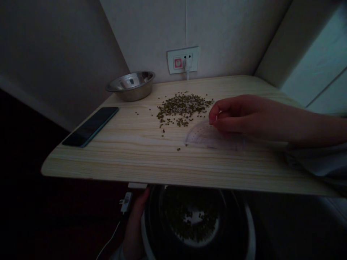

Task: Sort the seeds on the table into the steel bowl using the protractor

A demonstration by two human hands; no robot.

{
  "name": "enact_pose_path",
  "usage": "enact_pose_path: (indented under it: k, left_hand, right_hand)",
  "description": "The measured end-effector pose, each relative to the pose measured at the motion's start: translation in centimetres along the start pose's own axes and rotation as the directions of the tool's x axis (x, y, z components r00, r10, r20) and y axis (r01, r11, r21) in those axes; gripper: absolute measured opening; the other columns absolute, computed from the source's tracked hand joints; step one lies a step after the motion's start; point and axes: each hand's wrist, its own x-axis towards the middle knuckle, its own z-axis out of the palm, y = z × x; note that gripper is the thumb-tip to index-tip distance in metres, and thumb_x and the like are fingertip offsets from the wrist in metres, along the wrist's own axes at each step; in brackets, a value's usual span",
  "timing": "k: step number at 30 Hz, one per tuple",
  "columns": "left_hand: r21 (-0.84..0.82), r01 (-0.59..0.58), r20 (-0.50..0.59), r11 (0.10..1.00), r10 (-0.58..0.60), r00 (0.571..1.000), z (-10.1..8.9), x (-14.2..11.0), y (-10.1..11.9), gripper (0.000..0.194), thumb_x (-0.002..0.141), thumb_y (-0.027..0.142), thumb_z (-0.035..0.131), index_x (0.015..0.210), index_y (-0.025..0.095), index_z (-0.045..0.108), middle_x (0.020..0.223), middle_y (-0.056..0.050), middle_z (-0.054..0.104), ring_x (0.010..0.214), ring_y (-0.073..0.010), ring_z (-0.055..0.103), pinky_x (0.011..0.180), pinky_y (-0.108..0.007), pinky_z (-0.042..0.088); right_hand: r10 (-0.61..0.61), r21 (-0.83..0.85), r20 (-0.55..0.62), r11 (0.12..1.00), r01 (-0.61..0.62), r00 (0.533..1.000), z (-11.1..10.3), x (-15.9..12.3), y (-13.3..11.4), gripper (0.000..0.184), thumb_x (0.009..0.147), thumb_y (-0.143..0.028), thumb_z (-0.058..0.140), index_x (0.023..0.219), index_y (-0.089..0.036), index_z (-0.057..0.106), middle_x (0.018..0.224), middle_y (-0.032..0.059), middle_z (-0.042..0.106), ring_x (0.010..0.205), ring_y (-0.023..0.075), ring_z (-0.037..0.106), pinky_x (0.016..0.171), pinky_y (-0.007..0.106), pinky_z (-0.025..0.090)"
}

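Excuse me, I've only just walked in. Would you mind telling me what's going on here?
A person is at a pale wooden table. Their right hand has its fingers at the top of a clear plastic protractor, which lies on the table beside a scattered pile of green mung beans. Below the table's edge, their left hand is against the side of a dark bowl with more beans in it. A steel bowl and a phone also sit on the table.

I see dark green mung beans point(181, 108) on a pale counter point(114, 159) with wavy wood lines. The steel bowl point(130, 86) looks silver.
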Motion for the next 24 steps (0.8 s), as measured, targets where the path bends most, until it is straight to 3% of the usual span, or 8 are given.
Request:
enact_pose_path:
  k: [7, 11, 16, 24]
  left_hand:
    - [0.015, 0.070, 0.023, 0.997, -0.070, 0.997, 0.2, 0.0, 0.5, 0.020, 0.070, 0.016, 0.049, 0.081, 0.017, 0.065, 0.070, -0.002, 0.068, 0.087, -0.0271, 0.056, 0.080, -0.040, 0.040]
    - [0.019, 0.071, 0.023, 0.997, -0.072, 0.997, 0.2, -0.2, 0.3, 0.023, 0.071, 0.017, 0.048, 0.086, 0.018, 0.064, 0.072, -0.001, 0.068, 0.085, -0.0262, 0.057, 0.080, -0.040, 0.040]
    - [-0.020, 0.048, 0.007, 0.999, -0.048, 0.999, -0.1, -0.1, 0.1, 0.020, 0.070, 0.016, 0.049, 0.079, 0.020, 0.066, 0.068, 0.001, 0.068, 0.083, -0.0234, 0.058, 0.082, -0.036, 0.040]
    - [-0.062, 0.113, 0.160, 0.992, -0.101, 0.982, -1.1, 0.2, 0.3, 0.026, 0.072, 0.010, 0.046, 0.078, 0.025, 0.067, 0.072, 0.004, 0.068, 0.087, -0.0171, 0.056, 0.087, -0.026, 0.034]
  right_hand:
    - [-0.026, 0.021, 0.037, 0.999, 0.026, 0.999, 0.3, -0.4, -0.6, 0.010, 0.071, -0.027, 0.048, 0.070, -0.017, 0.051, 0.053, -0.0021, 0.051, 0.046, 0.0068, 0.042, 0.043, 0.020, 0.030]
    - [-0.019, 0.034, 0.056, 0.999, 0.017, 0.998, 0.4, -0.3, -0.7, 0.009, 0.070, -0.026, 0.049, 0.070, -0.017, 0.051, 0.053, -0.0017, 0.051, 0.046, 0.0069, 0.042, 0.042, 0.020, 0.030]
    - [-0.027, 0.049, 0.083, 0.998, 0.023, 0.996, 0.5, -0.3, -0.6, 0.008, 0.069, -0.025, 0.049, 0.069, -0.017, 0.051, 0.053, -0.0023, 0.050, 0.046, 0.0067, 0.042, 0.043, 0.020, 0.030]
    - [-0.028, 0.026, -0.028, 0.999, 0.028, 0.999, 0.4, -0.3, -0.5, 0.010, 0.071, -0.028, 0.046, 0.070, -0.018, 0.049, 0.054, -0.0028, 0.050, 0.047, 0.0064, 0.042, 0.043, 0.020, 0.029]
